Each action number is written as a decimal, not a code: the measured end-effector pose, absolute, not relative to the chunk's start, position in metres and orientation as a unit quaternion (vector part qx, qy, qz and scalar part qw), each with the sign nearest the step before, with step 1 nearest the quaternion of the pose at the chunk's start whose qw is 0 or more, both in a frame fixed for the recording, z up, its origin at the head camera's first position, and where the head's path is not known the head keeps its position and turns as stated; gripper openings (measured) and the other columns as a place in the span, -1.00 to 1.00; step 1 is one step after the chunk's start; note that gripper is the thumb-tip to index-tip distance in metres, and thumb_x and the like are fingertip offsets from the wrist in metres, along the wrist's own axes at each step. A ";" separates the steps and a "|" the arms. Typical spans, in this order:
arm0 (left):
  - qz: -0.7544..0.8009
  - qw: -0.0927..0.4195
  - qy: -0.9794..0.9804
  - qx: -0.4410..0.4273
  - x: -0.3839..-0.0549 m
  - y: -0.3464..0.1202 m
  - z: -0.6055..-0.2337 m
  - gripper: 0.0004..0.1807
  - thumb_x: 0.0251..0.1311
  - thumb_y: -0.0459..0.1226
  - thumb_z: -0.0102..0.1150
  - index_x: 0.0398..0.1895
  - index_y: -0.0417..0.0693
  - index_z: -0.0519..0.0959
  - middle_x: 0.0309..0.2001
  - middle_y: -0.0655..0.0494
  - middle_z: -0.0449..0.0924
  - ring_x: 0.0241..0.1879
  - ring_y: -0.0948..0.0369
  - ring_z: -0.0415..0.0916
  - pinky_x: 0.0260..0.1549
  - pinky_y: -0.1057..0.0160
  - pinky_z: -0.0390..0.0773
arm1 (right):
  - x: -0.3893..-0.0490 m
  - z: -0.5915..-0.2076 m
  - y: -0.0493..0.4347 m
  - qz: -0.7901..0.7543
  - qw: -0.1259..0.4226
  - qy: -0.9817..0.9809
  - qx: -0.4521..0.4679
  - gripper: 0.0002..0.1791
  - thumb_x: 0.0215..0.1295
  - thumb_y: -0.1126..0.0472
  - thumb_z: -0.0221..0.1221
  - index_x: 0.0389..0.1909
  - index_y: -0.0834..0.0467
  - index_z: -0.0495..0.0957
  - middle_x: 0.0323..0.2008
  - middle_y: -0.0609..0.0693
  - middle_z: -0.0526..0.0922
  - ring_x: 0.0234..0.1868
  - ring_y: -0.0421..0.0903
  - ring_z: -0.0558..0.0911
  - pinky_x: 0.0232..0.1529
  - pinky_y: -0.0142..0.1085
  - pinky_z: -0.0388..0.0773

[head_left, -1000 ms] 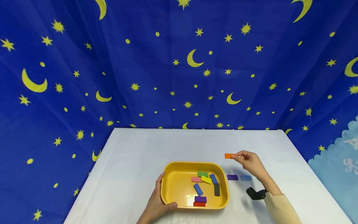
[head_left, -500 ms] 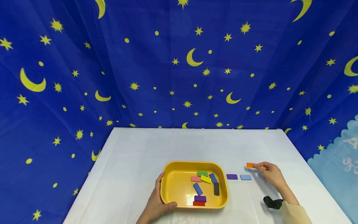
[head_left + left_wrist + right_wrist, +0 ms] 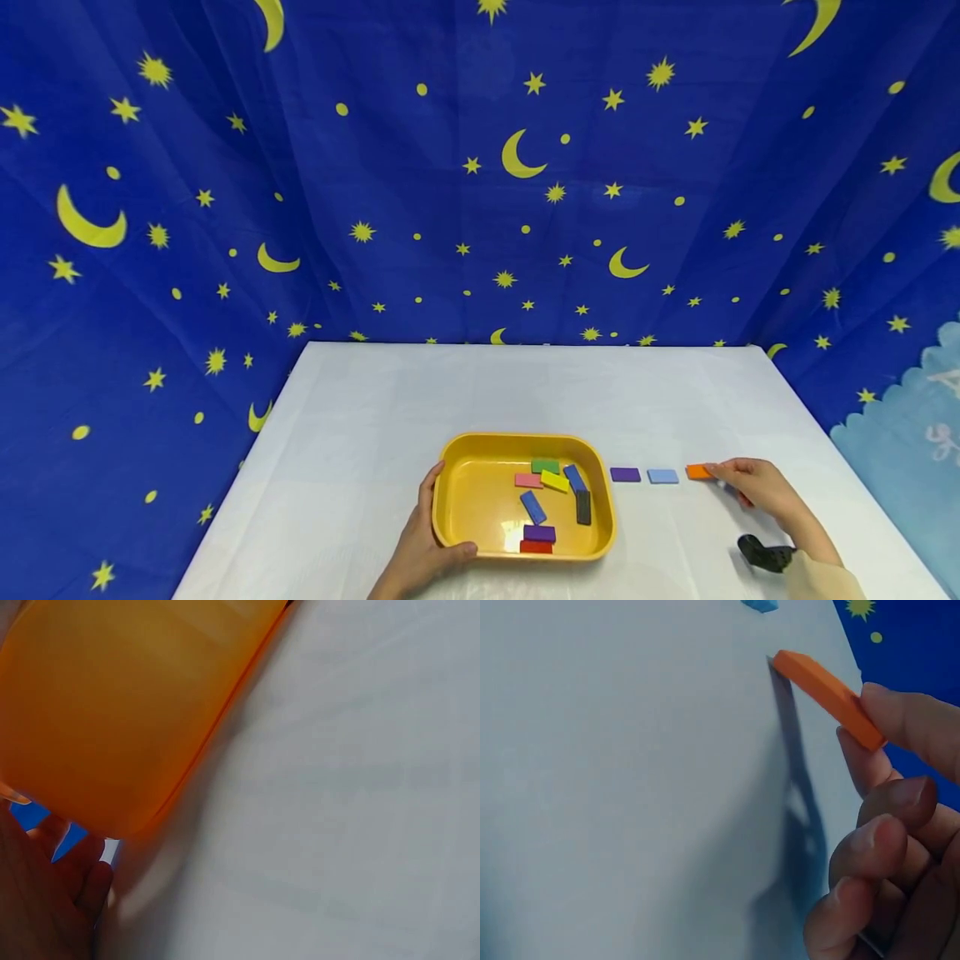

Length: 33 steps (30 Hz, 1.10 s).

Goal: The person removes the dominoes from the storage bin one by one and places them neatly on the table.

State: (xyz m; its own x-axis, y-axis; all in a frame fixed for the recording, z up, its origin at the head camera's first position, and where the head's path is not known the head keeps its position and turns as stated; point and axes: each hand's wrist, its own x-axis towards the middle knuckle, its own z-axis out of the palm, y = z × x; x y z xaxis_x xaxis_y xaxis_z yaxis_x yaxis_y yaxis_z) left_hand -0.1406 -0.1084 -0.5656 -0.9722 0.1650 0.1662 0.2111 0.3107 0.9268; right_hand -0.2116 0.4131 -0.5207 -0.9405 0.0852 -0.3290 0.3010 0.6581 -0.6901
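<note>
At the right of the table my right hand pinches an orange domino-like block between thumb and finger. In the right wrist view the orange block slants, its far end close over the white surface, while the other fingers curl below. To its left lie a light blue block and a purple block, forming a row with it. My left hand grips the left side of a yellow tray, thumb at the front rim. The left wrist view shows fingers against the tray's outer wall.
Several coloured blocks lie in the tray, among them a green block, a black block and a red block. A black strapped device is on the right wrist. Blue star-patterned cloth borders the white table.
My right hand has carried the orange block right and down towards the table, from behind the purple block to the right end of the row. The left hand and tray have stayed put.
</note>
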 end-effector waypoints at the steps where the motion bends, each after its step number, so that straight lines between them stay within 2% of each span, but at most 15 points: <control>1: -0.576 0.020 -0.809 -0.117 -0.141 -0.108 -0.566 0.25 -0.27 -0.10 0.53 0.49 0.30 -0.12 0.23 -0.11 0.31 0.00 0.10 0.43 -0.13 0.14 0.44 | -0.211 -0.522 0.414 -0.400 0.137 0.900 0.106 -0.50 0.26 -0.13 0.16 -0.21 0.29 0.59 -0.71 -0.09 0.33 -0.66 -0.14 0.32 -0.55 -0.30 0.20; 10: -0.584 0.015 -0.802 -0.119 -0.141 -0.108 -0.567 0.25 -0.24 -0.13 0.53 0.49 0.29 -0.13 0.23 -0.11 0.31 -0.01 0.10 0.44 -0.16 0.17 0.45 | -0.213 -0.528 0.417 -0.383 0.120 0.907 0.127 -0.46 0.18 -0.19 0.20 -0.30 0.28 0.58 -0.74 -0.09 0.35 -0.68 -0.16 0.34 -0.59 -0.32 0.22; 33: -0.567 0.013 -0.815 -0.116 -0.141 -0.110 -0.565 0.27 -0.27 -0.09 0.54 0.49 0.29 -0.13 0.25 -0.08 0.30 0.03 0.10 0.40 -0.11 0.10 0.42 | -0.212 -0.531 0.411 -0.384 0.101 0.906 0.150 -0.46 0.12 -0.15 0.27 -0.34 0.32 0.53 -0.62 -0.06 0.42 -0.61 -0.13 0.42 -0.58 -0.31 0.36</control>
State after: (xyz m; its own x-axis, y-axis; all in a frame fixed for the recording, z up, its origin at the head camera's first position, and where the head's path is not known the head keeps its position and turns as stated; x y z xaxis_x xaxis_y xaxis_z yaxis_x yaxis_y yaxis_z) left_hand -0.1412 -0.1096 -0.5653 -0.9729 0.1734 0.1529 0.2037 0.3296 0.9219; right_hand -0.2123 0.4110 -0.5307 -0.9347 0.1949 -0.2973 0.3492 0.6606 -0.6646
